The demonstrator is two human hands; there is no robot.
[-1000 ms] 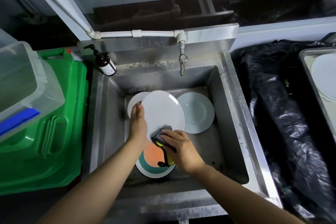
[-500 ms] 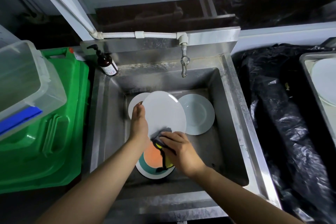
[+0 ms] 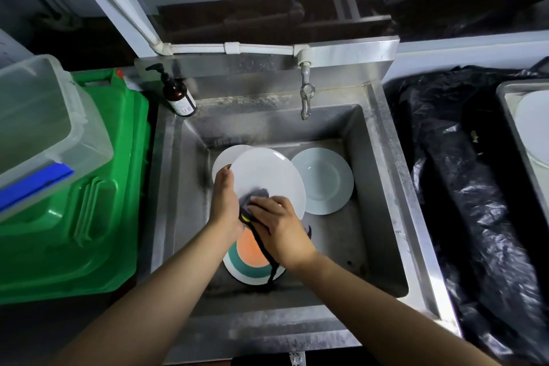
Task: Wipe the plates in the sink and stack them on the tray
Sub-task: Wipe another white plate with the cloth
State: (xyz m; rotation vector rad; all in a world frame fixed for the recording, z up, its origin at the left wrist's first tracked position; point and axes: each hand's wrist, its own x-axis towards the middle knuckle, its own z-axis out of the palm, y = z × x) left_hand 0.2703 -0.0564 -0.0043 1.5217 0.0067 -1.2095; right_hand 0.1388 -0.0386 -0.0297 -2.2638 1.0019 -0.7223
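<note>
Over the steel sink, my left hand grips the left rim of a white plate held tilted. My right hand presses a dark grey cloth with a yellow patch against the plate's lower part; a dark strap hangs from the cloth. On the sink floor lie a pale blue plate to the right, another white plate partly hidden behind the held one, and an orange and teal plate under my wrists. A metal tray with a white plate sits at the far right.
A tap hangs over the back of the sink. A brown pump bottle stands at its back left corner. A green bin with a clear tub on top is at the left. A black plastic bag lies between sink and tray.
My right hand and the cloth have slid up and leftward on the white plate, closer to my left hand. The left hand keeps its hold on the rim.
</note>
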